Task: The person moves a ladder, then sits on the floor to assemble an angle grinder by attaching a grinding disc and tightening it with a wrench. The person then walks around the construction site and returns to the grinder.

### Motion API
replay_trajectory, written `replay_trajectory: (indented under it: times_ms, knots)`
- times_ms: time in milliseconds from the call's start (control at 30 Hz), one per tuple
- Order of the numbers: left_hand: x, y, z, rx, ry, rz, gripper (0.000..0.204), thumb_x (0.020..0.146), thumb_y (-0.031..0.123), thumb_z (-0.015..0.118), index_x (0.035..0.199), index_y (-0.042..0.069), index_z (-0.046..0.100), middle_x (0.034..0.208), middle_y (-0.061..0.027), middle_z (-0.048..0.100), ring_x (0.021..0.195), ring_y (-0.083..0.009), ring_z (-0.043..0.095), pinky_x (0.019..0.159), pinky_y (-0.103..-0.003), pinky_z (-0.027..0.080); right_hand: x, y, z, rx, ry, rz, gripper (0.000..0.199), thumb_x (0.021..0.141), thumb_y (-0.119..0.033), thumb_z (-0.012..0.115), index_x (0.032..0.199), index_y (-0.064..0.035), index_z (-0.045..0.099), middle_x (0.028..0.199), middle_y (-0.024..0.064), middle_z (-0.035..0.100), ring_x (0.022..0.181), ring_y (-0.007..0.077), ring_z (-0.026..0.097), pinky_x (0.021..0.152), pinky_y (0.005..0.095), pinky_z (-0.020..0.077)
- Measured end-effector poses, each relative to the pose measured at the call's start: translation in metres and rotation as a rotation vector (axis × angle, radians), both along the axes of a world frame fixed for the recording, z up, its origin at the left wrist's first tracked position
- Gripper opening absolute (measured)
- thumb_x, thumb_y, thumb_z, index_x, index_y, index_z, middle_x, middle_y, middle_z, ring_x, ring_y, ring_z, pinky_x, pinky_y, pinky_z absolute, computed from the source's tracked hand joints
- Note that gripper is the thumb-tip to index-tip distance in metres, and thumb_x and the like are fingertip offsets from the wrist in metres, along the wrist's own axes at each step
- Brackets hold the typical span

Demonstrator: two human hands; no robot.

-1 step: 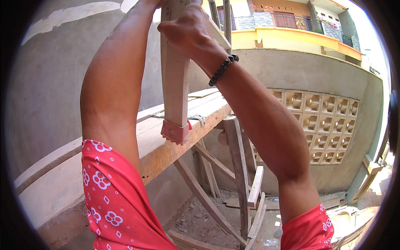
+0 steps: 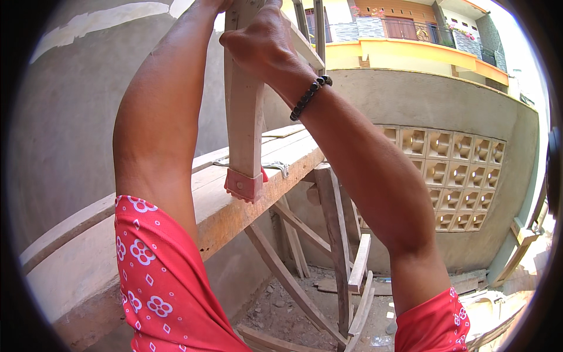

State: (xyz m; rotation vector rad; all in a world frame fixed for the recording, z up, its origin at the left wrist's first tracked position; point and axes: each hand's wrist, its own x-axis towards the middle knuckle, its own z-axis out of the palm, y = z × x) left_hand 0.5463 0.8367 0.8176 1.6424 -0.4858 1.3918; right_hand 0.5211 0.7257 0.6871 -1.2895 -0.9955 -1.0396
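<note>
Ladder (image 2: 245, 117): stretched below the right hand (image 2: 264, 44) and left hand (image 2: 221, 4).
Fingers: cropped above; whether they gripped, I couldn't tell.

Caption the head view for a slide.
Right hand grips a ladder, left hand mostly out of frame, its red foot seen against planks.

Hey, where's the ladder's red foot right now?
In the head view, the red foot is just left of centre, at the lower end of the ladder, below the right hand and seen against the plank.
</note>
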Motion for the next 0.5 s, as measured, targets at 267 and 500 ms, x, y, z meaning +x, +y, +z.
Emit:
replay_trajectory:
  times_ms: [267, 500]
  knots:
    - [0.014, 0.015, 0.000, -0.012, 0.054, -0.009, 0.064, 0.074, 0.048, 0.071, 0.113, 0.002, 0.050, 0.088, -0.0113, 0.062, 0.071, -0.0162, 0.059, 0.061, -0.032, 0.050, 0.018, 0.027, 0.003, -0.120, 0.100, -0.004, 0.084, 0.069, -0.004, 0.063, 0.133, 0.0151, 0.012, 0.101, 0.0318, 0.060, 0.099, 0.0432, 0.060, 0.088, 0.0426, 0.0495]
    - [0.018, 0.031, 0.000, -0.025, 0.096, 0.016, 0.063, 0.073, 0.048, 0.072, 0.109, 0.000, 0.055, 0.089, -0.0122, 0.063, 0.073, -0.0173, 0.060, 0.064, -0.033, 0.051, 0.023, 0.035, 0.003, -0.161, 0.092, 0.019, 0.089, 0.070, -0.005, 0.062, 0.137, 0.0168, 0.006, 0.104, 0.0328, 0.059, 0.104, 0.0450, 0.057, 0.094, 0.0428, 0.0459]
